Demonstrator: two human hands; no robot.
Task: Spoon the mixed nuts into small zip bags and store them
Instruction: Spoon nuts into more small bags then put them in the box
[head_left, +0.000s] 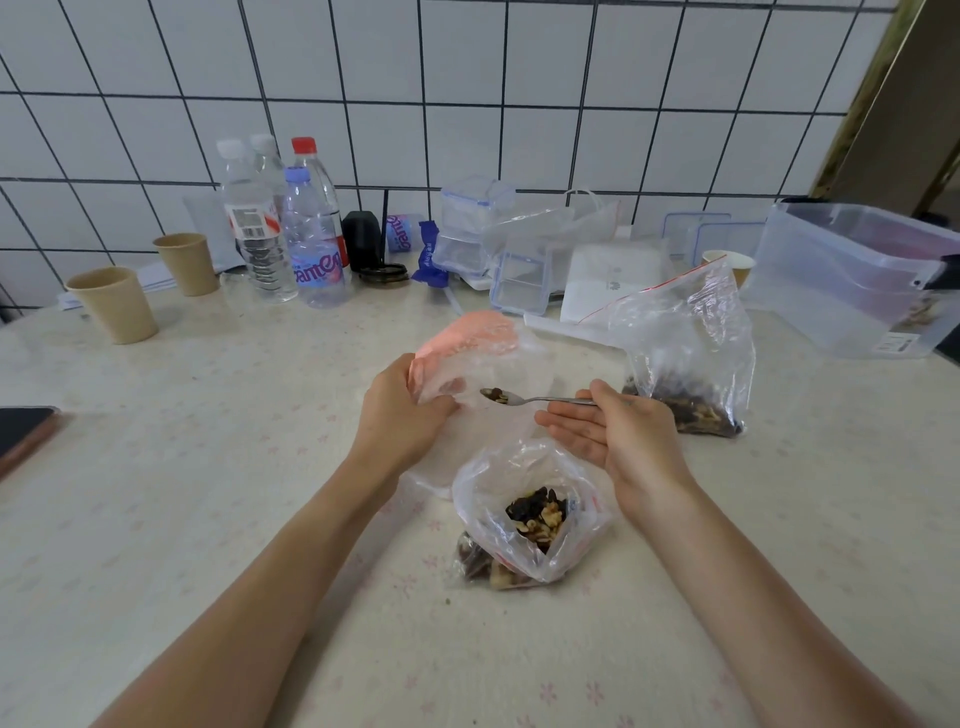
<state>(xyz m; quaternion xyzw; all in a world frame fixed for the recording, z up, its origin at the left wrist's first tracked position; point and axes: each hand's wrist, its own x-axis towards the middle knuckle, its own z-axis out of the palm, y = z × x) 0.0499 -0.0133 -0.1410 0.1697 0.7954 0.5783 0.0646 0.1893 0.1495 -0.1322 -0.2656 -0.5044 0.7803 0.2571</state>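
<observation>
My left hand grips the side of a small clear zip bag with a red strip, holding its mouth open above the table. My right hand pinches the handle of a metal spoon. The spoon's bowl carries a few nuts and raisins and sits at the small bag's opening. Just in front of my hands, an open plastic bag of mixed nuts lies on the table. A larger zip bag with nuts in its bottom stands upright to the right.
Along the tiled wall stand several water bottles, two paper cups, clear lidded boxes and a white box. A big clear storage bin sits far right. A dark phone lies at the left edge.
</observation>
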